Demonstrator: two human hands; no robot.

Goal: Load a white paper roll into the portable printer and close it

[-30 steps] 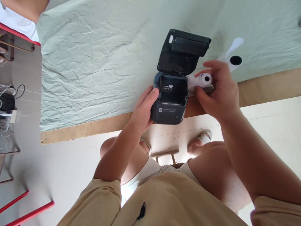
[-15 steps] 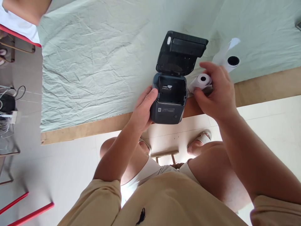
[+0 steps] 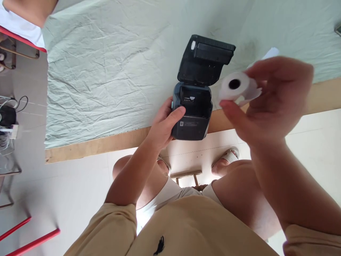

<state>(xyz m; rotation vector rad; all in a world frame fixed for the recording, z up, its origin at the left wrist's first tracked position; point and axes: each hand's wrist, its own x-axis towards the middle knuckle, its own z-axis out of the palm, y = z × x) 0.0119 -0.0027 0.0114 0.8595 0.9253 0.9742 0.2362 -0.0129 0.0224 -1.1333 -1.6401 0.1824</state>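
Note:
A small dark label printer (image 3: pixel 190 126) is held at the table's front edge by my left hand (image 3: pixel 166 122), with the thumb over its left side. Its lid (image 3: pixel 204 60) is flipped up and back, and the paper bay (image 3: pixel 195 103) inside shows no roll. To the right of the printer, my right hand (image 3: pixel 269 99) grips a white paper roll (image 3: pixel 230 87) between thumb and fingers. The roll's dark core hole faces me, and a loose paper flap hangs at its right. Behind that hand a strip of white paper (image 3: pixel 271 52) pokes out; the rest is hidden.
A wrinkled pale green cloth (image 3: pixel 112 78) covers the table, whose wooden edge (image 3: pixel 98 147) runs along the front. At the upper left is another person's arm (image 3: pixel 32 10). Cables (image 3: pixel 7 117) and red bars (image 3: pixel 37 242) lie to the left.
My right hand has lifted the paper roll up toward me and turned, so the roll looks larger. My left thumb has slid slightly right over the printer. The second roll is now hidden.

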